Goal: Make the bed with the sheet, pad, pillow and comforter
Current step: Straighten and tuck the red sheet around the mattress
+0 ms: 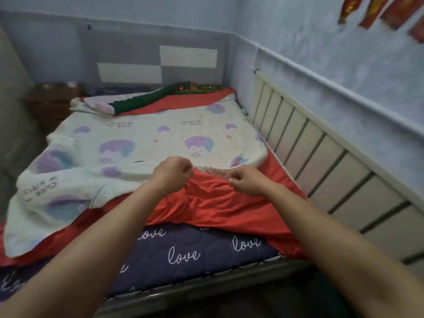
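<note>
A navy mattress point(183, 267) printed with "love" lies bare at the near end of the bed. Over it spreads a red sheet point(206, 210), bunched and wrinkled near me. A cream pad point(142, 143) with purple cartoon prints lies on the sheet, crooked, its left corner hanging over the bed's side. My left hand point(173, 173) and my right hand point(244, 180) are curled side by side at the pad's near edge. Each grips a bunch of the red sheet, which rises in folds to the fingers. A green and red folded cloth point(160, 97) lies at the far end.
A cream slatted rail point(321, 157) runs along the bed's right side against the blue wall. A dark wooden nightstand point(52, 104) stands at the far left. The metal bed frame edge point(206, 285) runs below my forearms.
</note>
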Available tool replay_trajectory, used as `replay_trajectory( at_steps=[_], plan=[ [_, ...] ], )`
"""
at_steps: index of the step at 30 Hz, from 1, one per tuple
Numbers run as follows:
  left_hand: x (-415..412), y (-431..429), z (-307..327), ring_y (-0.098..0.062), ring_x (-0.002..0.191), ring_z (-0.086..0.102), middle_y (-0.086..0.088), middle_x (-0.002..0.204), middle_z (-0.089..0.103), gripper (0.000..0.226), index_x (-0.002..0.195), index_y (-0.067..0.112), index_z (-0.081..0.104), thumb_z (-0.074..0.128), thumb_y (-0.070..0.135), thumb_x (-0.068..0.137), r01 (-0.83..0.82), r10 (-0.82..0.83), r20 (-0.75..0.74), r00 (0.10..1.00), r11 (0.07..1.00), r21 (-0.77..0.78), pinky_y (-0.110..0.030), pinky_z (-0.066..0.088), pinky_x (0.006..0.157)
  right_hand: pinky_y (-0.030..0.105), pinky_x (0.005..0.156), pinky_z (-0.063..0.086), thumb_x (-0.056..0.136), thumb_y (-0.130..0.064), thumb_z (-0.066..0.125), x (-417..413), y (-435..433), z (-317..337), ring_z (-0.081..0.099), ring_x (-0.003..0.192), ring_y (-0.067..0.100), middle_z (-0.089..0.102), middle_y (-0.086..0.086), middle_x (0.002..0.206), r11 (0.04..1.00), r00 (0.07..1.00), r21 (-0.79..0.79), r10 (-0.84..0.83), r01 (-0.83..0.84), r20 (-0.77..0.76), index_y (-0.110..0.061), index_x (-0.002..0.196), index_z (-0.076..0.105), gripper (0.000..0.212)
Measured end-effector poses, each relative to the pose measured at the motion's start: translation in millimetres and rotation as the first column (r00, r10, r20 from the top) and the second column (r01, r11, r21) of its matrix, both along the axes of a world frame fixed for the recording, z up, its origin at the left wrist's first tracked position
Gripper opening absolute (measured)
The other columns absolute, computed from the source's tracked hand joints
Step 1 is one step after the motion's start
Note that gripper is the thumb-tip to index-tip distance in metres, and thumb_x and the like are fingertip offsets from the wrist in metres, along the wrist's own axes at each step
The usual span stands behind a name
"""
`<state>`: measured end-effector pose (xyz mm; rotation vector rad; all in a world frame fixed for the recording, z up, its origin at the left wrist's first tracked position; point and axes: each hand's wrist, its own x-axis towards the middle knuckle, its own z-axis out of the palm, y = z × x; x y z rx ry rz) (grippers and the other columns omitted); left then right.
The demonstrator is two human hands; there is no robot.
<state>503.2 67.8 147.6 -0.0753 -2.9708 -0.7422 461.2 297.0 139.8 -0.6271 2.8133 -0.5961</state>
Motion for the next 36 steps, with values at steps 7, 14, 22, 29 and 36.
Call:
replay_trajectory(
  at_steps=[7, 14, 22, 29, 36],
  plan=[
    [-76, 66, -40, -0.034, 0.075, 0.061, -0.014, 0.074, 0.063, 0.030, 0.059, 0.017, 0.044, 0.055, 0.022, 0.086, 0.199, -0.198, 0.035, 0.980, 0.980, -0.016, -0.035, 0.043, 0.062, 0.029, 0.059, 0.037, 0.085, -0.016, 0.057, -35, 79, -33, 0.058, 0.068, 0.019, 0.062, 0.004, 0.065, 0.979, 0.978, 0.013, -0.202, 0.202, 0.041, -0.008, 0.065, 0.061, 0.022],
    [-162, 127, -115, -0.031, 0.081, 0.061, -0.006, 0.084, 0.067, 0.018, 0.070, 0.019, 0.058, 0.053, 0.029, 0.084, 0.230, -0.225, 0.207, 0.952, 0.973, -0.002, -0.036, 0.048, 0.067, 0.031, 0.073, 0.049, 0.087, -0.013, 0.056, -112, 139, -102, 0.060, 0.071, 0.015, 0.069, 0.008, 0.076, 0.965, 0.950, -0.019, -0.255, 0.262, 0.181, -0.008, 0.076, 0.069, 0.017],
    [-255, 171, -224, -0.034, 0.089, 0.061, -0.011, 0.092, 0.069, 0.019, 0.082, 0.012, 0.065, 0.054, 0.027, 0.087, 0.141, -0.127, 0.339, 0.932, 0.990, -0.018, -0.036, 0.048, 0.073, 0.031, 0.079, 0.045, 0.087, -0.016, 0.056, -213, 177, -211, 0.063, 0.091, 0.024, 0.071, 0.007, 0.094, 0.974, 0.924, 0.045, -0.224, 0.221, 0.310, -0.012, 0.087, 0.069, 0.014],
    [-298, 184, -318, -0.030, 0.104, 0.061, -0.008, 0.111, 0.068, 0.021, 0.103, 0.020, 0.067, 0.055, 0.023, 0.086, 0.105, -0.090, 0.451, 0.888, 0.994, -0.007, -0.035, 0.048, 0.083, 0.034, 0.094, 0.046, 0.085, -0.026, 0.064, -264, 188, -309, 0.059, 0.108, 0.023, 0.063, 0.004, 0.117, 0.982, 0.891, 0.135, -0.180, 0.135, 0.417, -0.018, 0.113, 0.061, 0.029],
    [-299, 182, -396, -0.026, 0.115, 0.055, -0.004, 0.127, 0.055, 0.041, 0.121, 0.021, 0.060, 0.065, 0.020, 0.080, 0.207, -0.173, 0.631, 0.756, 0.978, 0.020, -0.034, 0.044, 0.097, 0.055, 0.116, 0.008, 0.066, -0.052, 0.079, -235, 185, -384, 0.001, 0.148, 0.027, 0.001, 0.005, 0.160, 0.928, 0.694, 0.315, -0.094, -0.198, 0.714, -0.030, 0.152, 0.002, 0.117]
  ],
)
